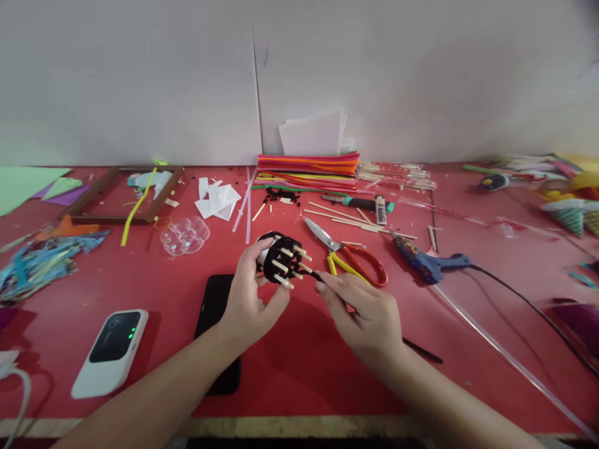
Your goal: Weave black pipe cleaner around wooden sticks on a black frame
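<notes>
My left hand (253, 302) is closed around a small round craft piece (275, 269), black with a white part at its back. Several short pale wooden sticks poke out of its face towards me. Between the fingertips of my right hand (365, 305) is a black pipe cleaner (423, 350), whose near end reaches the sticks while its tail shows past the wrist. Just behind the right hand lie scissors (360, 262) with red and yellow handles. Under my left wrist is a black phone (216, 302), partly covered by the arm.
A blue glue gun (428, 265) with its cord lies at right. Colourful pipe cleaners (306, 171), wooden sticks (349, 218), pliers (360, 203) and a lighter (380, 210) are at the back. A white device (111, 352), a clear flower-shaped tray (186, 236) and a brown frame (88, 194) are at left.
</notes>
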